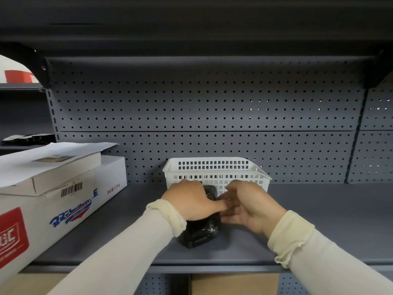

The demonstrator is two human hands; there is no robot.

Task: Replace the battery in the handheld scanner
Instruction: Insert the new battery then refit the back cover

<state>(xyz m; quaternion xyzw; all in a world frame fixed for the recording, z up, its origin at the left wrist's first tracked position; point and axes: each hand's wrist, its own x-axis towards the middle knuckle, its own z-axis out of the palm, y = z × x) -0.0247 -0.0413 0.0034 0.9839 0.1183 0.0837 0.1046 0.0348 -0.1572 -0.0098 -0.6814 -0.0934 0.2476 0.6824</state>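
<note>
Scanner [201, 236] lies on the shelf [319, 220] near its front edge, just before the white basket [214, 167], long axis running front to back. Left hand [189, 201] is clamped down over its upper body, thumb pointing right. Right hand [248, 207], half-curled against the right flank, holds nothing discernible; battery not visible.
</note>
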